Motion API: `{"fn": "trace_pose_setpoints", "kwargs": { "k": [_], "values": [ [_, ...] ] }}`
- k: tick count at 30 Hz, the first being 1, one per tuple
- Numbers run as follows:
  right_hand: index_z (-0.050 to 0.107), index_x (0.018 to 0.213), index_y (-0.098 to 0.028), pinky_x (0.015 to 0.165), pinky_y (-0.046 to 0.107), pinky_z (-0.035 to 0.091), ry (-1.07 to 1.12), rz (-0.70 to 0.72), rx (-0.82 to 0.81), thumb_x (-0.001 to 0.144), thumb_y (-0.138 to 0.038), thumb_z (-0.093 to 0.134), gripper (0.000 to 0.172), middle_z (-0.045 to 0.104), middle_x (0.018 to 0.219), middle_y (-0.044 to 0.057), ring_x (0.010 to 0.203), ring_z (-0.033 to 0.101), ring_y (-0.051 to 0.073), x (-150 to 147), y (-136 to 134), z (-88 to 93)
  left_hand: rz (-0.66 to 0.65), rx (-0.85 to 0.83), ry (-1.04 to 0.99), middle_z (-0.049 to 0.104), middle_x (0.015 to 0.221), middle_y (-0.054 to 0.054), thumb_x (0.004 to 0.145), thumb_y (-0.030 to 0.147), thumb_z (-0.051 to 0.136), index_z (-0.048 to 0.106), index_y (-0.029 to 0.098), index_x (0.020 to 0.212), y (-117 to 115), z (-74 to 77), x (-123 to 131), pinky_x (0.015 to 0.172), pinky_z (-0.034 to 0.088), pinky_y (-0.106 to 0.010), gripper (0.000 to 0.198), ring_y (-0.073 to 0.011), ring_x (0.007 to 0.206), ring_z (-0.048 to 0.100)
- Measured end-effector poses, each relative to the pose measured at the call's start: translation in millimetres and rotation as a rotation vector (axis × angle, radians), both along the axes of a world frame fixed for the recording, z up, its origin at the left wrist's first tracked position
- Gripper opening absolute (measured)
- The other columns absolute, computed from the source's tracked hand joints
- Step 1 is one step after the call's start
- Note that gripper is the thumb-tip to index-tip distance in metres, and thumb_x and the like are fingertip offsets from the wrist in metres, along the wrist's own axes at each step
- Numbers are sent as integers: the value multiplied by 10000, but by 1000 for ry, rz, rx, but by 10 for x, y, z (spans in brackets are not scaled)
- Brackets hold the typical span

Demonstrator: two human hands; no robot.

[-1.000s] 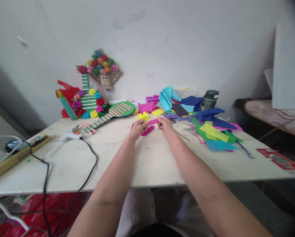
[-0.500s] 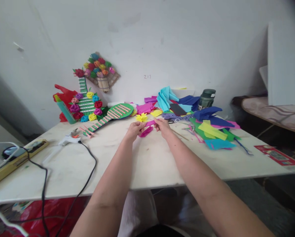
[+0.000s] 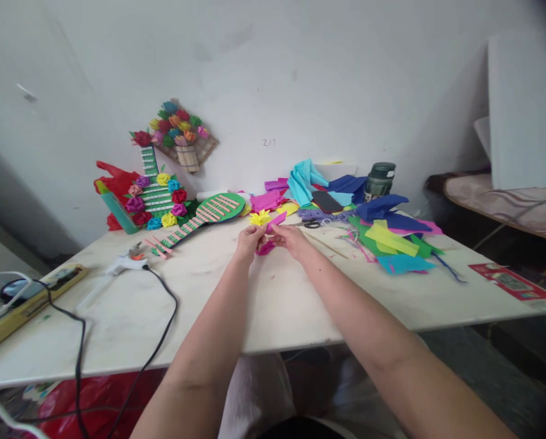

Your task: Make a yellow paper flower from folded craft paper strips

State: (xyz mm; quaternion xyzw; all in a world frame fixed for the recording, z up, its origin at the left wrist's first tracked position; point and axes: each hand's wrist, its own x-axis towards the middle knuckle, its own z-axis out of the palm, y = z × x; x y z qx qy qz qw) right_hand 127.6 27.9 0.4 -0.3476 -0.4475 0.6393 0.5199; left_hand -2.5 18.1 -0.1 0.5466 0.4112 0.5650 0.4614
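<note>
Between my hands, over the middle of the table, is a magenta strip of crepe paper, tilted up to the right. My left hand is closed on its lower left end. The fingers of my right hand are bent against the strip's lower part; whether they pinch it is too small to make out. Another magenta paper piece lies below, partly covered by my fingers. Just behind my left hand sits a yellow paper flower. Scissors and a thin stick lie right of my right hand.
At left are a glue gun with a black cord, a power strip and a green guitar-shaped craft. A phone, coloured papers and a dark green bottle are at right. The table's front edge is near me.
The magenta strip was held level between both hands; now it slants upward. My right hand has shifted left and lower, closer to my left hand. The view has shifted slightly.
</note>
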Motion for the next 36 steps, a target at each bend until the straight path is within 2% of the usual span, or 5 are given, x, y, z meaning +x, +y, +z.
{"fn": "trace_pose_setpoints", "kwargs": {
  "k": [7, 12, 19, 26, 36],
  "values": [
    [531, 633, -140, 411, 177, 406, -53, -256, -12, 678, -182, 582, 81, 582, 504, -10, 438, 530, 80, 109, 83, 54, 451, 133, 353, 586, 584, -21, 703, 520, 476, 598, 154, 630, 43, 56, -92, 523, 351, -224, 392, -120, 560, 512],
    [544, 605, -152, 363, 191, 337, -555, -292, 97, 698, -222, 497, 126, 571, 490, 4, 373, 460, 81, 284, 197, 62, 796, 45, 681, 632, 864, -63, 697, 407, 499, 658, 205, 768, 39, 102, -269, 734, 370, -318, 267, -242, 933, 489],
    [632, 615, -166, 595, 266, 411, -1362, -263, 189, 624, -336, 597, 173, 665, 759, 106, 781, 601, 222, 361, 138, 141, 830, 144, 981, 592, 987, -77, 658, 290, 536, 670, 216, 676, 32, 17, -241, 898, 281, -418, 154, -286, 1058, 383],
    [640, 904, -130, 692, 294, 429, -1548, -307, 112, 643, -332, 621, 330, 617, 1004, 178, 931, 580, 239, 399, 149, 62, 730, 148, 1176, 564, 1054, -94, 658, 302, 542, 670, 217, 666, 75, -73, -225, 980, 22, -561, 154, -328, 1121, 332],
    [604, 972, -194, 726, 317, 418, -1595, -365, 229, 702, -281, 562, 287, 620, 1010, 123, 939, 571, 236, 374, 64, 115, 609, 121, 1298, 583, 978, -157, 681, 349, 530, 664, 182, 648, 102, -127, -184, 955, -8, -598, 217, -363, 1097, 355]
  ]
}}
